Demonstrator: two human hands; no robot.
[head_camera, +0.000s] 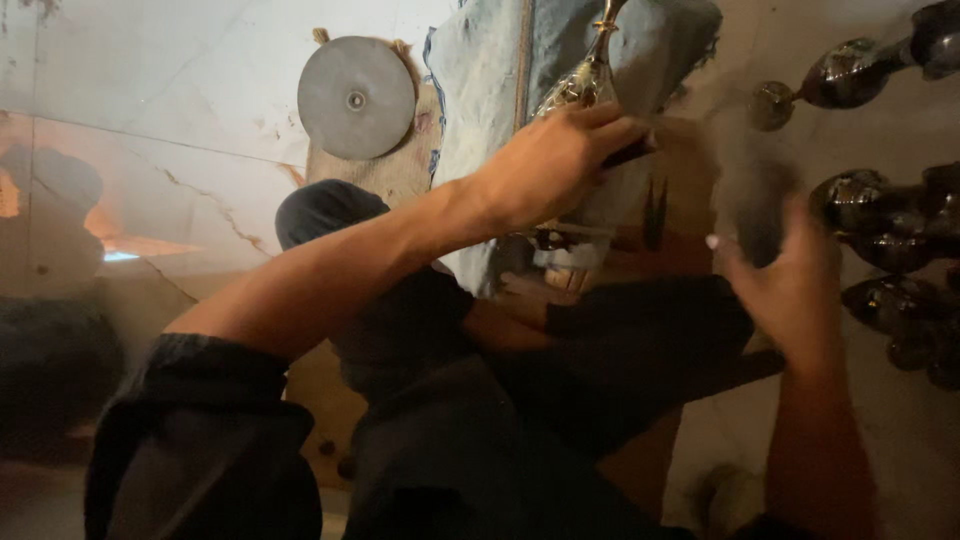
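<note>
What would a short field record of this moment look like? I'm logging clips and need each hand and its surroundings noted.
view: head camera looking down at a stone floor
left hand: left hand grips a shiny metal piece over blue cloth
right hand: right hand blurred, open, holding nothing clearly visible
nearby: grey round disc; dark glossy metal pieces at the right
clothing: dark sleeves and trousers

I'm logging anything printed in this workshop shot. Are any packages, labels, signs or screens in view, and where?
None that I can make out. There is only a bare grey round disc at top left, shiny dark metal pieces on the right, and a brass piece above the left hand.
</note>
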